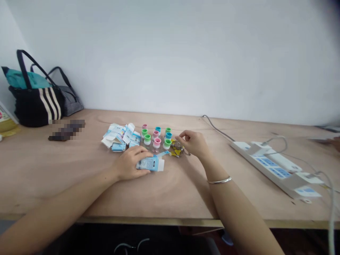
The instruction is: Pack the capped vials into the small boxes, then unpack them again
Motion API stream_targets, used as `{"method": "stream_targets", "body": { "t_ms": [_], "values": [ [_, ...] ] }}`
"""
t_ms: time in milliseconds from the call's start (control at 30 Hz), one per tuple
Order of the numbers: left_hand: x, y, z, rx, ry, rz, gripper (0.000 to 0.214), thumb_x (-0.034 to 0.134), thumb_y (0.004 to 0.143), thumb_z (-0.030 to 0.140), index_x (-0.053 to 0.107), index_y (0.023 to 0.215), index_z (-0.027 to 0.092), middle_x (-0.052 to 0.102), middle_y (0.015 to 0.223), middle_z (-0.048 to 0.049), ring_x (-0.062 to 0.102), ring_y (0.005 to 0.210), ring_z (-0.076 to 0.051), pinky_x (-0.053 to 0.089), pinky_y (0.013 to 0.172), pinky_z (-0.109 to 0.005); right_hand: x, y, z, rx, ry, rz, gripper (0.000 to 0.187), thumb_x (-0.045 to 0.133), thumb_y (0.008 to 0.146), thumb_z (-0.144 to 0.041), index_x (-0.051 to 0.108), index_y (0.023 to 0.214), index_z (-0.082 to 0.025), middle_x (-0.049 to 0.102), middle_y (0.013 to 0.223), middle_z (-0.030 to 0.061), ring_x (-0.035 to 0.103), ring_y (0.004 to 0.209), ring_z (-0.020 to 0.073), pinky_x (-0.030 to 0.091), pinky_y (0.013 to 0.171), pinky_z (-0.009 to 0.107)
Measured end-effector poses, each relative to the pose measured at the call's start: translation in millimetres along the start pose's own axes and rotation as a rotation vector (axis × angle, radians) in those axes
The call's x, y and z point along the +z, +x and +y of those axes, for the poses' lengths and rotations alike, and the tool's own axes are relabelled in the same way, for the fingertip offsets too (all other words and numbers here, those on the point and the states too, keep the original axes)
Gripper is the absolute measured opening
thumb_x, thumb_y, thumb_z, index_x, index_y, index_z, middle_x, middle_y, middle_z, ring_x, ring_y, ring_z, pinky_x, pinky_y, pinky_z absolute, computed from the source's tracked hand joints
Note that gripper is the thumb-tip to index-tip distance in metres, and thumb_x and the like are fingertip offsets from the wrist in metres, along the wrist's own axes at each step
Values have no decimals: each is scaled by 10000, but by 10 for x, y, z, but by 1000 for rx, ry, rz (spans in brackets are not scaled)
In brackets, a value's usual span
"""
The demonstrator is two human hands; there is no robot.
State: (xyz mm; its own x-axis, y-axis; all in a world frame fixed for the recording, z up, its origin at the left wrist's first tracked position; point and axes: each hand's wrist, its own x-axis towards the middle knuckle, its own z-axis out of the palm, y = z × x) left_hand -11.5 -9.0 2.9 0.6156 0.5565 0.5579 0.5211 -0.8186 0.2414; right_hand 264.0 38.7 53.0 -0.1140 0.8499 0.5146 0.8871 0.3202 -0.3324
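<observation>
My left hand (132,163) is closed round a small light-blue and white carton (147,164), which lies on its side with its end flap open to the right. My right hand (193,142) hovers by a little heap of keyrings with yellow tags (177,148), its fingers curled together; whether anything is pinched in them is hidden. Between the hands stand several small clear bottles with green, pink and blue tops (157,142). Behind my left hand lies a pile of flattened blue and white cartons (118,135).
A long white power strip (268,163) with plugs and cables lies at right. A black bag with white stripes (37,104) and a grey striped bag (71,101) stand at the back left, near a dark, blurred-out object (67,130). Part of another person's hand (335,142) shows at the right edge.
</observation>
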Motion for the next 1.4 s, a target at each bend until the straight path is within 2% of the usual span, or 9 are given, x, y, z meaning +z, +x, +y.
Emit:
{"method": "stream_targets", "body": {
  "t_ms": [100, 233, 300, 467, 667, 767, 967, 1167, 1400],
  "values": [
    [108, 1, -40, 63, 27, 13, 426, 671, 732, 371, 572, 1131, 259, 577, 1094, -72, 544, 1037, -235, 427, 927, -414, -18, -100, -181, -157, 210, 78, 307, 554, 789, -454, 570, 668, -172, 424, 491, -31, 366, 465, 95, 301, 486, 229],
    [132, 4, -29, 53, -45, 24, 549, 697, 685, 468, 556, 1170, 251, 552, 1133, -94, 529, 1057, -246, 444, 920, -409, 38, -250, -481, -561, 302, -147, 306, 633, 743, -472, 545, 704, -181, 535, 703, 31, 484, 680, 150, 397, 636, 267],
    [76, -3, -6, 0, -95, 45, 633, 713, 645, 508, 538, 1189, 235, 540, 1155, -102, 522, 1075, -252, 443, 933, -405, 89, -305, -569, -656, 279, -257, 320, 655, 724, -473, 521, 723, -182, 541, 788, 50, 493, 760, 170, 410, 680, 283],
    [-31, -31, 1, -175, -251, 37, 478, 636, 746, 456, 548, 1141, 201, 599, 1087, -77, 579, 969, -201, 487, 871, -351, 177, -368, -593, -657, 232, -409, 285, 664, 727, -376, 449, 717, -189, 526, 834, 44, 497, 767, 158, 411, 656, 262],
    [118, -12, 6, -434, -513, 45, 277, 483, 854, 386, 595, 991, 173, 669, 885, -34, 637, 795, -164, 534, 701, -285, 174, -392, -605, -615, 223, -452, 262, 668, 724, -336, 451, 727, -191, 526, 855, 39, 505, 736, 143, 410, 643, 254],
    [160, -15, -4, -467, -532, 56, 212, 483, 839, 313, 596, 953, 175, 672, 819, -13, 639, 754, -161, 532, 665, -277, 162, -390, -608, -616, 230, -464, 249, 668, 719, -323, 457, 731, -192, 530, 851, 37, 506, 727, 144, 411, 641, 255],
    [40, -90, -84, -345, -268, 79, 295, 387, 809, 124, 600, 1003, 189, 665, 954, -39, 629, 882, -177, 508, 803, -336, 162, -398, -563, -601, 224, -395, 266, 676, 698, -276, 505, 879, -184, 561, 908, 63, 532, 809, 182, 422, 685, 276],
    [-66, -108, -25, -61, -28, 32, 510, 604, 727, 273, 496, 1222, 208, 567, 1196, -94, 537, 1103, -247, 434, 966, -392, 255, -474, -608, -643, 91, -245, 400, 627, 682, -213, 528, 1067, -175, 578, 1043, 113, 536, 934, 233, 415, 782, 338],
    [40, -137, -111, 108, 90, -182, 248, 551, 737, 207, 628, 974, 200, 634, 973, -78, 596, 921, -214, 476, 842, -346, 249, -529, -647, -781, 10, -469, 280, 603, 689, -296, 621, 937, -168, 624, 892, 82, 568, 775, 203, 416, 677, 310]
  ]
}}
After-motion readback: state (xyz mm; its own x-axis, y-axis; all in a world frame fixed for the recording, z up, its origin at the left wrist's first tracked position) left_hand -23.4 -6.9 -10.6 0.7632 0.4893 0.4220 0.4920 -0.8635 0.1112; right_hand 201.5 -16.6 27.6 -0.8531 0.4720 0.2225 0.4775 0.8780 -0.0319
